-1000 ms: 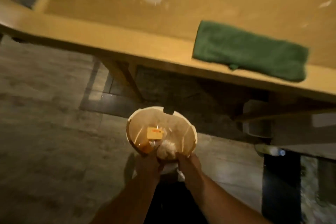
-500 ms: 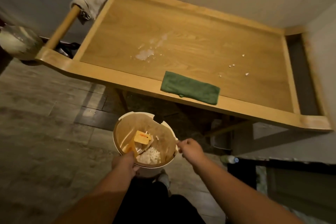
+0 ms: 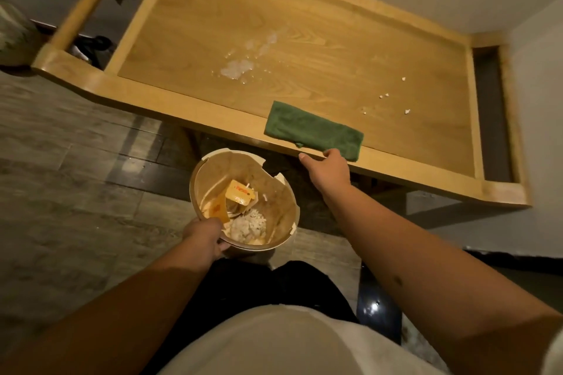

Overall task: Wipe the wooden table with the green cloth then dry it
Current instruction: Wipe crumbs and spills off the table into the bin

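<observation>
Green folded cloth (image 3: 313,130) flat on near rim of pale wooden table (image 3: 335,49), long axis along that edge. Right hand (image 3: 327,168) at cloth's near right corner, fingers bent over it, thumb out leftward; touching, a firm hold not certain. Most of cloth up and left of this grip. Left hand (image 3: 203,240) farther off, gripping rim of round tan paper bucket (image 3: 243,201) of scraps. White wet smear (image 3: 236,68) well beyond, up-left; crumbs (image 3: 384,95) up-right.

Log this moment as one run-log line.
phase: reaching | right hand: at green cloth edge, grip unclear | left hand: holds bin | table: spill unwiped
</observation>
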### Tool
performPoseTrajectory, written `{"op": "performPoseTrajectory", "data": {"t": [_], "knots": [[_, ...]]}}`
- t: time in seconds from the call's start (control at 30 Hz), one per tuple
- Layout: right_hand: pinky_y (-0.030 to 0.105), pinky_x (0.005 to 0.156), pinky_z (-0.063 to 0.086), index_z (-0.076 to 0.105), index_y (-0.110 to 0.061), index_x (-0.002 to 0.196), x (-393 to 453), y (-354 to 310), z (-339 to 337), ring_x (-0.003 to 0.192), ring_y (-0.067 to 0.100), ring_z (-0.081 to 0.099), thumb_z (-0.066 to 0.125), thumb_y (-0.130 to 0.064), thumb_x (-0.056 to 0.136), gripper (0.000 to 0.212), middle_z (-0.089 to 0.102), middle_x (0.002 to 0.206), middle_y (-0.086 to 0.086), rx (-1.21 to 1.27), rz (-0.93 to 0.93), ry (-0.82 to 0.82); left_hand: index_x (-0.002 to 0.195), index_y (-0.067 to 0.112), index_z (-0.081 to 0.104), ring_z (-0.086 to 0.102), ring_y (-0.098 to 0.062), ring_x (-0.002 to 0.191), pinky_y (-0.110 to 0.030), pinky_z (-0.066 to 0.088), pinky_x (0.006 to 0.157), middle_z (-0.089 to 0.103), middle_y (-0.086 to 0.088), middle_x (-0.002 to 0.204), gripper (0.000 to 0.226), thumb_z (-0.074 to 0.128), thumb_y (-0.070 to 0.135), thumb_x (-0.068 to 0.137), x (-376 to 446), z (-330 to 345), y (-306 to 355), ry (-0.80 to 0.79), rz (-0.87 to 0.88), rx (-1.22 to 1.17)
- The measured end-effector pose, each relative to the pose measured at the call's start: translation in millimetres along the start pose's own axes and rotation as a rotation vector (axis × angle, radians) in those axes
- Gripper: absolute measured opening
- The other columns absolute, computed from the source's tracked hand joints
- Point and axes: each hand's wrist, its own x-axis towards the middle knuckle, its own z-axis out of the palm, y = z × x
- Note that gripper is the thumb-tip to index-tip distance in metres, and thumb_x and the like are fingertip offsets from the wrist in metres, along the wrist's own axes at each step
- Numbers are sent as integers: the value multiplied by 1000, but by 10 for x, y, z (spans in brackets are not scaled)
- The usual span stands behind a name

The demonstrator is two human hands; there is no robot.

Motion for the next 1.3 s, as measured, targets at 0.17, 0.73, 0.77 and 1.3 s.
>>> {"op": "performPoseTrajectory", "data": {"t": [0.17,0.73,0.77,1.3], "knots": [[48,99,45,43,-9,137,392,-267,44,128,34,44,73,-60,77,85,45,141,11,20,103,86,119,14,58,66,-34,101,-47,59,63,64,-16,118,31,57,-2,93,-99,145,85,26,10,5],[42,122,9,24,-4,151,1084,-287,127,151,28,4,75,-60,75,107,11,165,11,-259,-298,-104,126,-3,57,57,-23,68,-35,51,46,55,-13,83,34,58,-3,93,-742,1095,-414,185,25,-285],[43,122,14,35,-5,145,1105,-272,99,150,28,11,76,-54,78,93,20,162,10,-258,-381,-117,128,-3,56,57,-22,67,-36,50,49,55,-10,81,36,58,-3,93,-775,1134,-446,190,32,-295],[28,53,36,49,-23,97,1129,39,-551,71,14,54,66,-12,79,27,56,80,-7,-18,-517,-332,111,5,58,58,-29,70,-55,60,76,55,-17,85,24,59,-4,89,-843,1476,-723,169,39,-302]]}}
